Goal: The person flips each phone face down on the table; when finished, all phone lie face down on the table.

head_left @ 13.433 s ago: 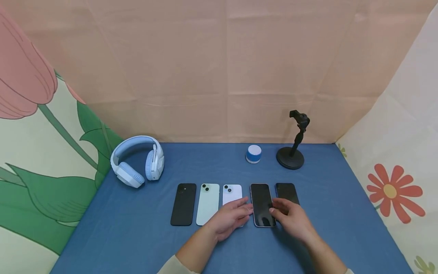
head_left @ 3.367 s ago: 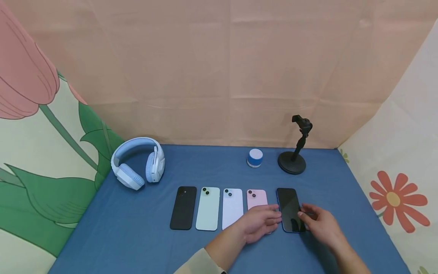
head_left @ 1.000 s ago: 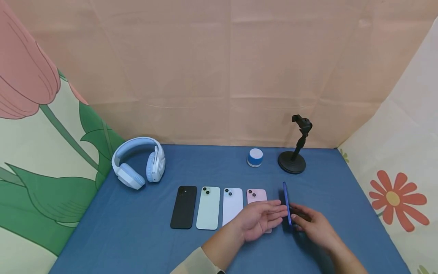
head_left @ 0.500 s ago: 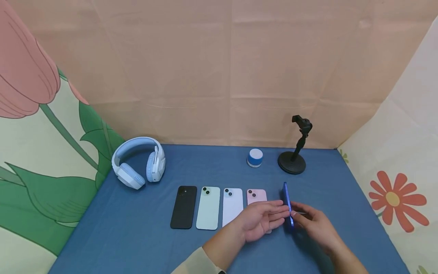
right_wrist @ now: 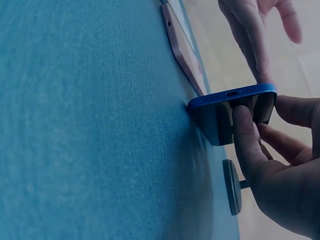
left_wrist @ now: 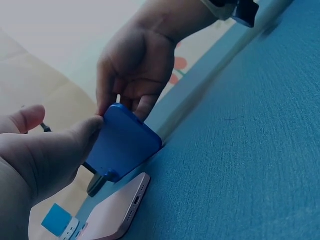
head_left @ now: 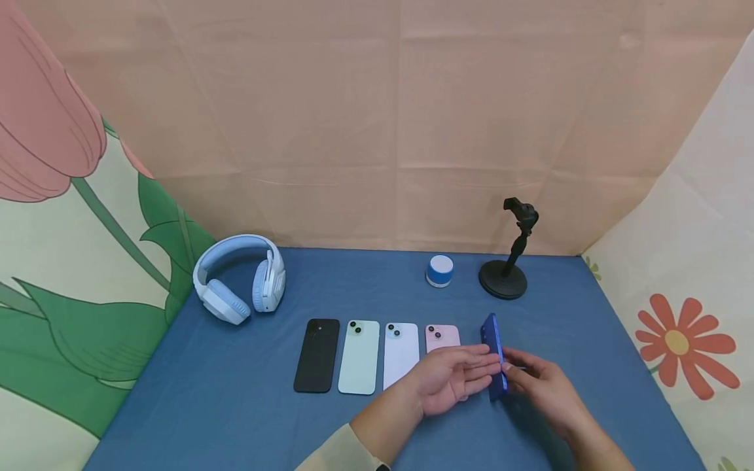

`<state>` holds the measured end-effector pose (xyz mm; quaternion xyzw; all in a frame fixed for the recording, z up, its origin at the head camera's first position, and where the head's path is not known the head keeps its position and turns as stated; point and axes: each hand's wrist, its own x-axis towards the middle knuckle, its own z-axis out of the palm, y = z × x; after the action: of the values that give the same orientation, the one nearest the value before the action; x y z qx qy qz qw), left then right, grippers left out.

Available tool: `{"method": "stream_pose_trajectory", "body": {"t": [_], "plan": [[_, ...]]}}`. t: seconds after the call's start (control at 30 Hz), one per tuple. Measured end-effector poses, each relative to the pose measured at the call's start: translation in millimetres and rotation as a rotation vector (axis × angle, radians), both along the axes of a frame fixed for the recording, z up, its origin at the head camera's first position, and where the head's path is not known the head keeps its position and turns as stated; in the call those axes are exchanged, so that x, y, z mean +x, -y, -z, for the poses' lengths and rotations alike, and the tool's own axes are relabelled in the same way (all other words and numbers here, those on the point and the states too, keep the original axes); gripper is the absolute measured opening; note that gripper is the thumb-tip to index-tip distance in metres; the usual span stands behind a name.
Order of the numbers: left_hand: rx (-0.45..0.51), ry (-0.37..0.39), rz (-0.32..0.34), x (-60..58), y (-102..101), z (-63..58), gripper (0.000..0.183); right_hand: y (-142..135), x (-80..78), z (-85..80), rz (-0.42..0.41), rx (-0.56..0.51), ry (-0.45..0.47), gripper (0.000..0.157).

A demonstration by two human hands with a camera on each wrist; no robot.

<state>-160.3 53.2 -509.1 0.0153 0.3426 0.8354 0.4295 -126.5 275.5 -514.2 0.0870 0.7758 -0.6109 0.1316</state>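
A blue smartphone point(head_left: 492, 360) stands tipped up on its long edge at the right end of a row of phones, its back turned left. My right hand point(head_left: 538, 386) holds it from the right; in the right wrist view one finger lies against the dark screen point(right_wrist: 217, 125), others at the top edge. My left hand point(head_left: 448, 383), palm up with fingers straight, meets the phone's upper edge from the left. In the left wrist view, the blue back point(left_wrist: 125, 145) shows between both hands. A pink phone point(head_left: 442, 335), lying back up, is partly hidden under my left hand.
Further left lie a lavender phone point(head_left: 401, 353), a mint green phone point(head_left: 359, 356) and a black phone point(head_left: 316, 356). Behind them are blue headphones point(head_left: 269, 284), a small blue and white round container point(head_left: 439, 271) and a black stand point(head_left: 502, 280). Fabric backdrops border the blue table point(head_left: 206, 405).
Earlier the pink phone was turned from screen up to back up. The blue phone, flat and screen up before, has been raised on edge and now leans right, showing more of its back.
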Motion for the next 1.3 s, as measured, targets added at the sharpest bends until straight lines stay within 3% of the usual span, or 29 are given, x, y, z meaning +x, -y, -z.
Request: {"method": "stream_pose_trajectory", "body": {"t": [0.63,1.3], "plan": [[0.012,0.08,0.008,2.7,4.6,6.6,0.062,-9.1,-2.6,-0.1,0.008,0.048,0.043,0.061],[-0.131,0.004,-0.035,2.4,5.0,14.7,0.061,-26.3,0.9,5.7,0.045,0.121,0.053,0.058]]}}
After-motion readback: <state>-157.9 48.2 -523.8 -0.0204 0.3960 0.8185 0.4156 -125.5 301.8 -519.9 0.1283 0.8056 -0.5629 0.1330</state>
